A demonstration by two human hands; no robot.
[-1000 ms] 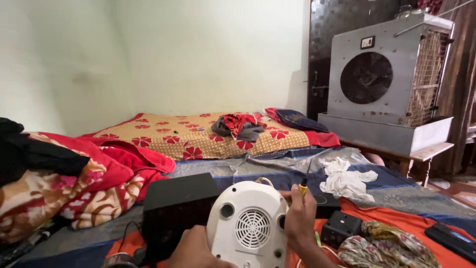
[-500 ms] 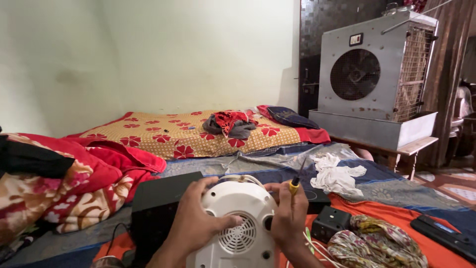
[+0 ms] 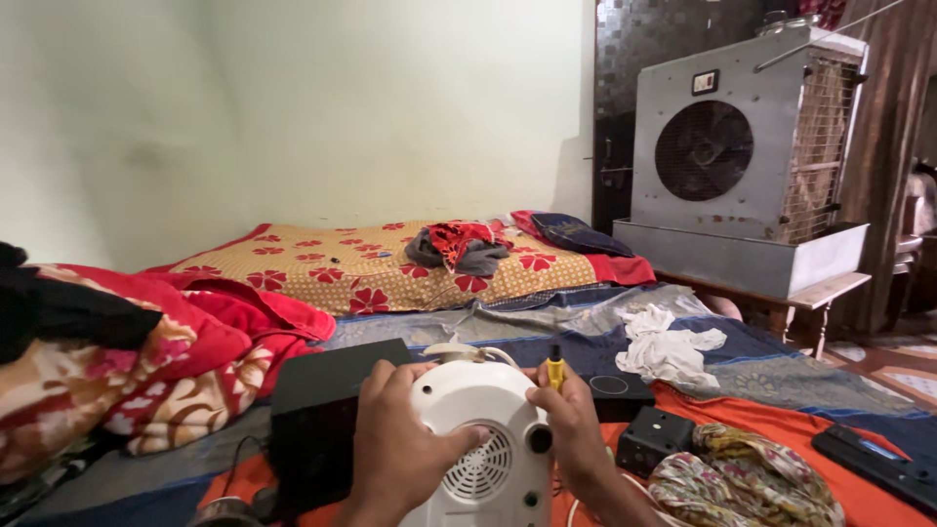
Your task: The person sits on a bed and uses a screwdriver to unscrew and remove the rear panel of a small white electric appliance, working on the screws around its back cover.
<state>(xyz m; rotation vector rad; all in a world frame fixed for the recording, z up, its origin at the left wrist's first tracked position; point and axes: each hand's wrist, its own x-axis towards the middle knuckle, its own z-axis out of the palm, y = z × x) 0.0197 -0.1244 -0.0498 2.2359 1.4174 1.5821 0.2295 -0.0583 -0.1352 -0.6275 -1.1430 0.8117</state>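
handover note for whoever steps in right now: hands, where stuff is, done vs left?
Left hand: gripping the white fan heater on its left side.
Right hand: on the heater's right edge, also holding a yellow-handled screwdriver.
Heater stands upright on the orange cloth, grille facing the camera, black box just left of it.
Done: casing looks closed, nothing visibly removed.
Left: screwdriver not yet on any screw.
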